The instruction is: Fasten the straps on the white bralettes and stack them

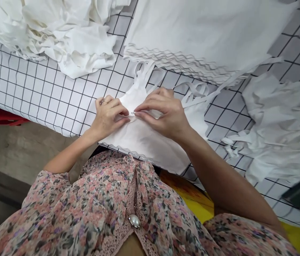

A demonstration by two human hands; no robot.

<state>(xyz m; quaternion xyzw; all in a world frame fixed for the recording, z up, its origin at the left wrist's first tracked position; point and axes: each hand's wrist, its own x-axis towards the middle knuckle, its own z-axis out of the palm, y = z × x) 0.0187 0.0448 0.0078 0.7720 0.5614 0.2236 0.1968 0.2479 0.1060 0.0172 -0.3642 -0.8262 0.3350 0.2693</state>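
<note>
A white camisole-like garment (144, 138) with thin straps and a scalloped hem lies at the table's near edge. My left hand (108, 117) and my right hand (163, 113) both pinch its upper middle, fingertips almost meeting. Between them shows a tiny metal part (133, 113), perhaps a pin or strap slider; it is too small to tell. Its thin white straps (192, 96) trail up and to the right, beyond my right hand.
A stack of scallop-edged white fabric (192, 32) lies at the top, with loose white fabric (59, 32) at top left and white strips (280, 131) at right, all on a grid-patterned table cover (40, 92). A yellow surface (192, 195) lies below the table edge.
</note>
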